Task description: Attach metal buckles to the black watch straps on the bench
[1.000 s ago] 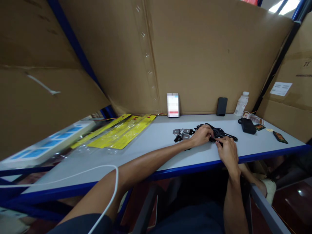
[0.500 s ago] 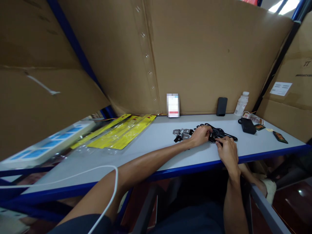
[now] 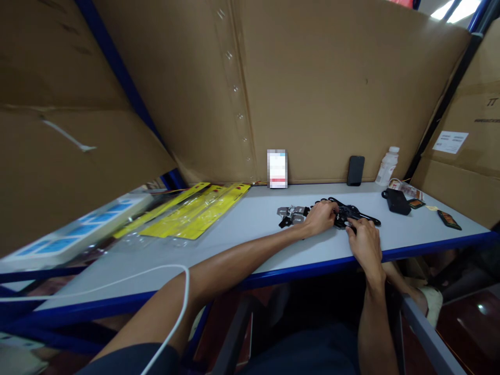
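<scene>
Several glossy black parts with long, rounded arms lie bunched on the right half of the table; their exact kind is too small to make out. Over the left side of this bunch my left hand is closed, its fingers curled and pinching at a black part. My right hand sits at the near side, thumb and fingers bent together on the same black bunch. What lies between the fingertips is mostly hidden. Just left of my left hand are small grey and black metal-looking pieces.
Yellow-backed clear plastic packages lie at left, beside a white tray with blue panels. A lit phone, a dark phone and a bottle stand along the cardboard. A black case rests at right. A white cable crosses my left arm.
My right thumb and fingers have shifted very slightly on the black parts. My left hand and everything else look the same.
</scene>
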A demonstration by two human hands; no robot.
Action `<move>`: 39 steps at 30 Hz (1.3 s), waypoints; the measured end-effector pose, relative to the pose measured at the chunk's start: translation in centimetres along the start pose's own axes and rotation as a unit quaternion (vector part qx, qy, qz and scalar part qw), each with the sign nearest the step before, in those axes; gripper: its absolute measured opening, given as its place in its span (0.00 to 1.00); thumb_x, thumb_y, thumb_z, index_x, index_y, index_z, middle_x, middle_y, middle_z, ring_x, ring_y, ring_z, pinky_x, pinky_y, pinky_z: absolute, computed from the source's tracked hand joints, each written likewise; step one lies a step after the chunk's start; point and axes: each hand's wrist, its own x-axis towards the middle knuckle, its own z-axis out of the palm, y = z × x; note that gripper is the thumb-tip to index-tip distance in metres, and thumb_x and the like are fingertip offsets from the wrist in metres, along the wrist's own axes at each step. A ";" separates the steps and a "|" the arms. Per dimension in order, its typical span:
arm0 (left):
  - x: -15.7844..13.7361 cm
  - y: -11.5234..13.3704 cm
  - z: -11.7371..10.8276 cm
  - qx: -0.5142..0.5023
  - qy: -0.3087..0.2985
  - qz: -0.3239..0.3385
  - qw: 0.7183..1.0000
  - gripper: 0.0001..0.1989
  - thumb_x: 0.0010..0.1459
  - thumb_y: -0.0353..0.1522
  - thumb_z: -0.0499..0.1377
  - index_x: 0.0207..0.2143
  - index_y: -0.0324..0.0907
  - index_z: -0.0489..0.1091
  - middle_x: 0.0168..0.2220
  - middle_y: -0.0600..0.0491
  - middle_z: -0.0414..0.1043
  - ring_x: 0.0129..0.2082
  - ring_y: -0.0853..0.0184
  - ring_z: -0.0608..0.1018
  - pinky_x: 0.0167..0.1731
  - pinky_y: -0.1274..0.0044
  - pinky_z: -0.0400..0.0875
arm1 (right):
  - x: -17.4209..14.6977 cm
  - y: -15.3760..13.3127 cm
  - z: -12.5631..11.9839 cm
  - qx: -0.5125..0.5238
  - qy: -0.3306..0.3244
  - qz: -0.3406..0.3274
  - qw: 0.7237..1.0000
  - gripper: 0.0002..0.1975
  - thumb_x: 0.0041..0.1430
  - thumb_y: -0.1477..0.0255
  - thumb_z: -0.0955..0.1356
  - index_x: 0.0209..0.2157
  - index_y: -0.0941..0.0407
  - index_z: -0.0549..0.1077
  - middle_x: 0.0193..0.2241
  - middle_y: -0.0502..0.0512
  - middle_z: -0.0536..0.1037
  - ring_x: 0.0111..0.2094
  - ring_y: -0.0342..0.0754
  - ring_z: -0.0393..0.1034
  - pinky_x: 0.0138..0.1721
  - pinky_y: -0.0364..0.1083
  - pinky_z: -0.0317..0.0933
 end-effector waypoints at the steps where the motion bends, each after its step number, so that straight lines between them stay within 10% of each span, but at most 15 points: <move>1: 0.0 0.0 0.0 0.003 0.000 -0.002 1.000 0.18 0.57 0.21 0.52 0.42 0.40 0.78 0.42 0.47 0.80 0.45 0.59 0.80 0.49 0.71 0.74 | 0.0 0.0 0.0 0.001 -0.002 -0.001 1.000 0.18 0.70 0.71 0.63 0.55 0.56 0.79 0.48 0.61 0.79 0.50 0.56 0.67 0.50 0.51 0.58; 24: -0.3 0.5 -0.2 0.027 0.016 0.014 0.999 0.07 0.63 0.34 0.60 0.39 0.39 0.76 0.40 0.46 0.77 0.45 0.57 0.76 0.49 0.67 0.72 | 0.1 -0.2 -0.4 0.006 -0.019 0.007 1.000 0.17 0.70 0.71 0.64 0.54 0.56 0.80 0.47 0.61 0.79 0.50 0.56 0.66 0.51 0.51 0.58; 31: 0.2 -0.6 0.2 -0.035 -0.010 0.077 0.996 0.15 0.54 0.20 0.54 0.37 0.40 0.79 0.40 0.48 0.78 0.46 0.59 0.77 0.50 0.69 0.71 | 0.0 -0.3 -0.4 0.010 -0.015 0.007 1.000 0.17 0.69 0.72 0.64 0.54 0.55 0.80 0.48 0.61 0.79 0.51 0.57 0.66 0.51 0.51 0.58; 39: 0.7 -1.5 0.7 -0.153 0.051 -0.024 0.987 0.20 0.55 0.19 0.50 0.38 0.40 0.79 0.37 0.51 0.80 0.39 0.64 0.79 0.45 0.74 0.73 | 0.1 -0.1 -0.1 0.010 -0.007 0.003 1.000 0.16 0.69 0.72 0.65 0.52 0.55 0.81 0.47 0.61 0.79 0.50 0.57 0.67 0.50 0.52 0.59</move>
